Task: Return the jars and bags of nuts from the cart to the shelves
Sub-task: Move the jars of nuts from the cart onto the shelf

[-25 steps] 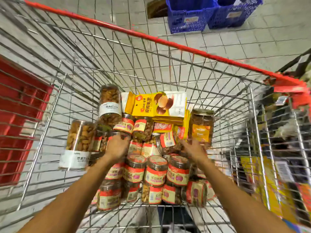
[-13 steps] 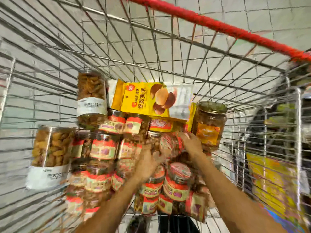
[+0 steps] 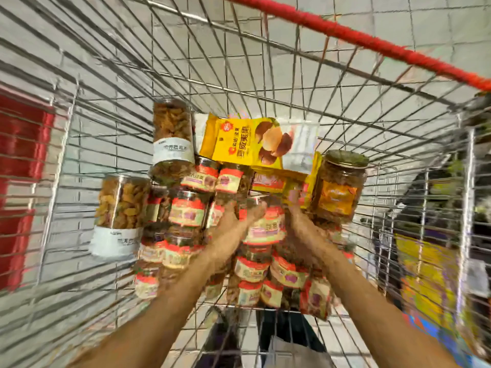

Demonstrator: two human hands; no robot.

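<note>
— What is held?
— A red-labelled jar [image 3: 265, 227], mid-heap in the cart [image 3: 345, 33], is clasped by the left hand [image 3: 231, 227], fingers curled on it. The right hand [image 3: 300, 224] is set against it; its grip is blurred and cannot be told.
— What is crowded round?
— Stacked jars [image 3: 186, 211] on the left and below, a yellow bag [image 3: 239, 144] behind, a gold-lidded jar [image 3: 340, 189] just right. Open room is left along the left wire wall.

Both forearms [image 3: 170, 309] are bare. Dark trousers [image 3: 289, 333] show through the cart's [image 3: 345, 33] near wire wall.
</note>
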